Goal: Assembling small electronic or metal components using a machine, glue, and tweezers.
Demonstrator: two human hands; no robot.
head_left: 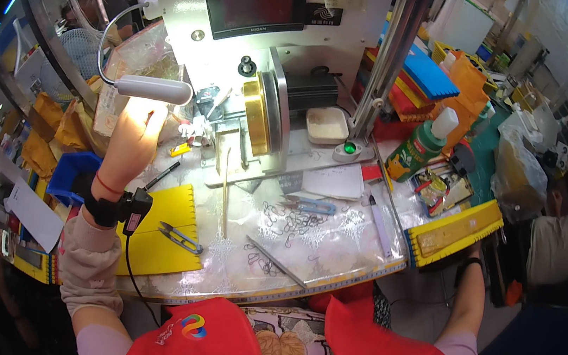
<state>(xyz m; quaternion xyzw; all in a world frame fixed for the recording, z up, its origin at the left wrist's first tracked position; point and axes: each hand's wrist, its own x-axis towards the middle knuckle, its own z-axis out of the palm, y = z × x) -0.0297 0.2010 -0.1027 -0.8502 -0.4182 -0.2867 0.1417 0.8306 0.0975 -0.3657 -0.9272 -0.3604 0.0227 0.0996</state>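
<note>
My left hand [134, 136] is raised at the left, right beneath the white lamp head [153, 90]. Its fingers look curled, but glare and the lamp hide their tips and whatever they hold. A small black device [133, 211] with a cable is strapped at that wrist. At the right, my right hand [474, 252] grips the near edge of a yellow notched board [458, 231] with a tan strip along it; most of the fingers are hidden under the board. The board tilts beyond the table's right edge. Ahead stands a white machine with a gold wheel [256, 119].
Blue-handled snips [310, 205] lie by several small wire hooks [285, 226] on the table. Another pair of snips [181, 237] rests on a yellow board [154, 255]. Tweezers [277, 262], a green bottle [419, 148] and a blue bin [75, 178] stand or lie around. Another person [563, 244] is at far right.
</note>
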